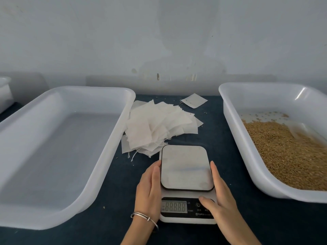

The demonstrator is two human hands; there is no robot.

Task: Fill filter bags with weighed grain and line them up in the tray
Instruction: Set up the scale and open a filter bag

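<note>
A small white digital scale with a bare metal plate sits at the front middle of the dark table, its display showing all eights. My left hand rests flat against the scale's left side, fingers straight. My right hand lies along its right side, thumb on the button panel. A loose pile of white filter bags lies behind the scale, with one single bag farther back. An empty white tray stands at left. A white tray at right holds brown grain.
A pale wall runs close behind the table. Part of another white container shows at the far left edge. A few stray grains lie scattered on the dark tabletop between the trays.
</note>
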